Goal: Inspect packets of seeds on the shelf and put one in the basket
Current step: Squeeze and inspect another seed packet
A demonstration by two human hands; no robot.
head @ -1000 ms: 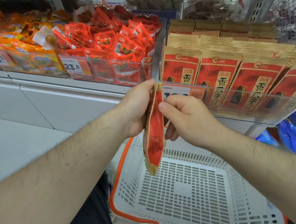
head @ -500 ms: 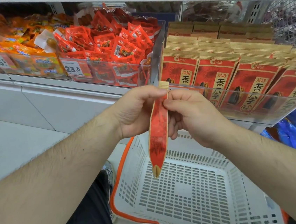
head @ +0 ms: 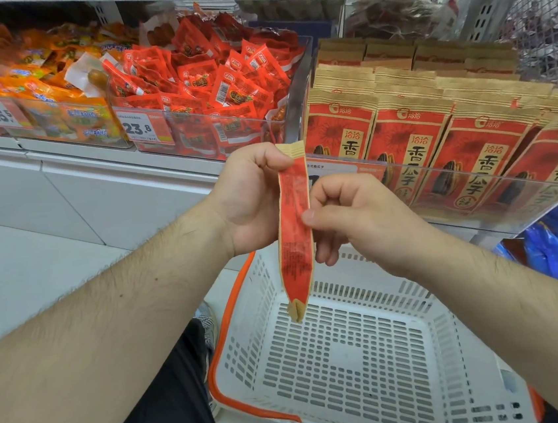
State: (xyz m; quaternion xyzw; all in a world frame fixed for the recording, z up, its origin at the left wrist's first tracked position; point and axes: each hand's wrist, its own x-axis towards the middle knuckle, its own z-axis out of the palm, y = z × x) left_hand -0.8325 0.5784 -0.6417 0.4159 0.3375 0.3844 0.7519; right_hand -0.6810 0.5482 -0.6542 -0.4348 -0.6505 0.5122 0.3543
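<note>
A red and tan seed packet [head: 295, 240] hangs edge-on between my hands, above the white basket [head: 341, 363]. My left hand [head: 252, 197] pinches its upper edge near the tan top seal. My right hand [head: 350, 217] holds its middle with thumb and curled fingers. The packet's back faces left, with small print on it. More packets of the same seeds [head: 413, 128] stand in rows on the shelf at the right, behind a clear front panel.
The basket has an orange handle [head: 230, 285] and sits on the floor below the shelf. A clear bin of small red snack packs [head: 210, 91] and an orange-pack bin [head: 48, 97] sit at the left. Blue bags [head: 557, 251] lie on the lower right shelf.
The packet has turned from tilted to nearly vertical and risen slightly. My right hand slid down from the top edge to the packet's middle.
</note>
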